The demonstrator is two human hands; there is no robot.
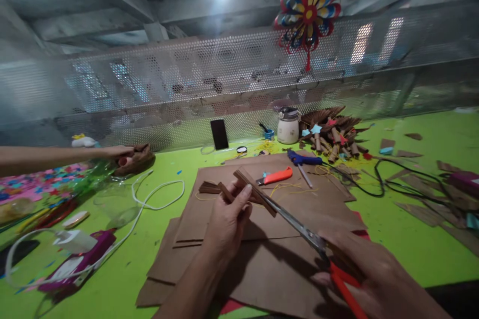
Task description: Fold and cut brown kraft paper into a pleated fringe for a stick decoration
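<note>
Near the middle of the frame, I see the left hand (231,209) pinching a folded brown strip (258,194) between thumb and fingers, above the brown sheets (277,269). From the lower right, the right hand (368,264) grips the orange handles of the scissors (309,236), whose blades point up and left to the strip; how far they are parted I cannot tell. Just left of the strip lies a pleated piece (209,187); to its upper right, on the sheets, are an orange knife (277,176) and a blue glue gun (306,159). Toward the upper right, a pile of brown pieces (329,132) sits beside a jar (288,128) on the green table (168,165). A phone (219,134) leans against the mesh (179,79) above centre. At the left edge, another person's arm (63,157) reaches to a brown bundle (142,159). A white cable (139,212) loops across the lower left.
</note>
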